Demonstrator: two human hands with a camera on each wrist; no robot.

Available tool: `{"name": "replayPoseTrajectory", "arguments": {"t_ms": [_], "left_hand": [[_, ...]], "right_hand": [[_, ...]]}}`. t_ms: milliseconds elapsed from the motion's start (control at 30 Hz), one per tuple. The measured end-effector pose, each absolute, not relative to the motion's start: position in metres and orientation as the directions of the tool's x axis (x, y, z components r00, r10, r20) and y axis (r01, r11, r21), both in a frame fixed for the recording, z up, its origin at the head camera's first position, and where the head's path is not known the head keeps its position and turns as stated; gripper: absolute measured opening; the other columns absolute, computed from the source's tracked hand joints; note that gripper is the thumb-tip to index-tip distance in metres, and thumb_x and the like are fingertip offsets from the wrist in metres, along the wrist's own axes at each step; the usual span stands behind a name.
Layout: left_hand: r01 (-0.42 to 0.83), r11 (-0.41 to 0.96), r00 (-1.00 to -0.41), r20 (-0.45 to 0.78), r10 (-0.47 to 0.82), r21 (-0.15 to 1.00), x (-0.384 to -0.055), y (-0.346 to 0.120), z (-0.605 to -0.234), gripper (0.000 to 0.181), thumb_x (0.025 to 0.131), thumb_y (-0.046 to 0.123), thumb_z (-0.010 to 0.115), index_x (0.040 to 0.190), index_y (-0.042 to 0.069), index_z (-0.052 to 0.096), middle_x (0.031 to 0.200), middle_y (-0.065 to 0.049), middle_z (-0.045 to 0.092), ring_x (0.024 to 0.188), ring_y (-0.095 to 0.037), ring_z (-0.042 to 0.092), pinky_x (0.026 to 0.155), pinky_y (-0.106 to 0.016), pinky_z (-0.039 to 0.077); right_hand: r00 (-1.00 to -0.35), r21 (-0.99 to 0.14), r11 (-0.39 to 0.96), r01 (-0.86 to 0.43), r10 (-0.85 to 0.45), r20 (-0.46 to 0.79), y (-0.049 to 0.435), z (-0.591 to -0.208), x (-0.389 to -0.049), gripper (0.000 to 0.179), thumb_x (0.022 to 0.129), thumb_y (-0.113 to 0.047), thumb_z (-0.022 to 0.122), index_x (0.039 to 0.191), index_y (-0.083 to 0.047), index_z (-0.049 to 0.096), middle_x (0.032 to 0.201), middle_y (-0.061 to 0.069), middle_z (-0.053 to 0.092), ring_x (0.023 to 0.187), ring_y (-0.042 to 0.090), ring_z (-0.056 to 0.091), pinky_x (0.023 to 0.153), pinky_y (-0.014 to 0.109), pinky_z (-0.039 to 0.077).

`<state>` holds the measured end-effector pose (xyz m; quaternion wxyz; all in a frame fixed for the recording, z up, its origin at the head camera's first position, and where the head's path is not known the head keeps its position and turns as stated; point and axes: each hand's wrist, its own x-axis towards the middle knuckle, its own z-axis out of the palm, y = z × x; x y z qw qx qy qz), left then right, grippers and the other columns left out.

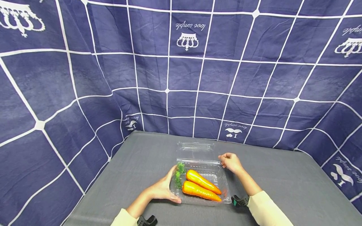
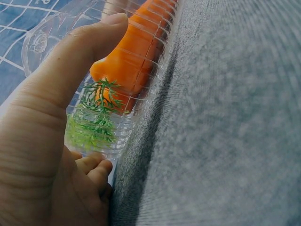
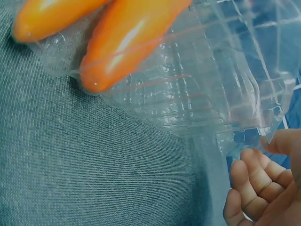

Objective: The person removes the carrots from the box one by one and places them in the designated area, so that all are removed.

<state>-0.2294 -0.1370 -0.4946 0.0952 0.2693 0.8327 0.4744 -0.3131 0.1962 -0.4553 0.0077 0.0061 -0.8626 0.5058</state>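
Carrots (image 3: 134,42) partly beyond the right wrist view's top edge

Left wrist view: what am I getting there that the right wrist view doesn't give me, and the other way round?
Only the left wrist view shows the left hand and the feathery green tops.

Only the right wrist view shows the narrow tips of two smooth orange carrots, and the inner side of the right hand.

Both show part of the clear ribbed plastic container, orange carrot inside it, grey fabric and blue cloth with white lines.
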Motion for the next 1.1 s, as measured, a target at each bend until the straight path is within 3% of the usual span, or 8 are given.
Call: {"name": "replayPoseTrajectory", "arguments": {"t_ms": [267,567,667,933,1100], "left_hand": [[0.360,0.408,-0.839,0.099,0.536,0.839,-0.229,-0.136,-0.495,0.133,0.060,0.030,0.095,0.154,0.004,0.005,0.154,-0.026,0.024,0.140,-0.036,0.026,0.110,-0.058,0.024],[0.363,0.403,-0.838,0.105,0.535,0.840,-0.230,-0.136,-0.495,0.132,0.059,0.029,0.095,0.154,0.003,0.006,0.153,-0.026,0.025,0.139,-0.036,0.027,0.110,-0.057,0.024],[0.362,0.392,-0.835,0.108,0.540,0.846,-0.231,-0.137,-0.494,0.132,0.059,0.028,0.095,0.154,0.003,0.007,0.153,-0.025,0.025,0.139,-0.035,0.027,0.110,-0.057,0.023],[0.356,0.390,-0.835,0.102,0.541,0.849,-0.231,-0.137,-0.495,0.132,0.060,0.029,0.095,0.154,0.004,0.005,0.155,-0.024,0.023,0.140,-0.033,0.026,0.111,-0.056,0.023],[0.358,0.397,-0.836,0.101,0.539,0.845,-0.231,-0.137,-0.495,0.133,0.060,0.030,0.095,0.154,0.003,0.006,0.154,-0.025,0.024,0.140,-0.034,0.025,0.110,-0.057,0.023]], "right_hand": [[-1.000,-0.866,0.500,0.016,-0.007,-0.022,0.197,-0.455,-0.309,0.022,0.094,-0.016,0.060,0.085,0.004,0.063,0.060,0.001,0.057,0.052,0.012,0.055,0.050,0.025,0.043],[-0.992,-0.843,0.538,-0.011,0.100,0.077,0.198,-0.442,-0.303,0.032,0.093,-0.025,0.065,0.104,0.005,0.063,0.074,0.002,0.062,0.062,0.013,0.056,0.058,0.027,0.045],[-0.989,-0.869,0.493,-0.036,0.109,0.102,0.195,-0.438,-0.299,0.031,0.093,-0.023,0.066,0.106,0.006,0.063,0.077,0.002,0.063,0.064,0.013,0.057,0.060,0.025,0.045],[-0.990,-0.940,0.320,-0.121,0.030,0.137,0.172,-0.425,-0.278,0.028,0.094,-0.014,0.065,0.111,0.009,0.061,0.080,0.008,0.065,0.062,0.013,0.057,0.055,0.024,0.049],[-0.990,-0.939,0.316,-0.134,-0.089,0.111,0.155,-0.429,-0.269,0.023,0.094,-0.007,0.063,0.110,0.009,0.061,0.083,0.011,0.066,0.065,0.020,0.059,0.057,0.027,0.051]]}}
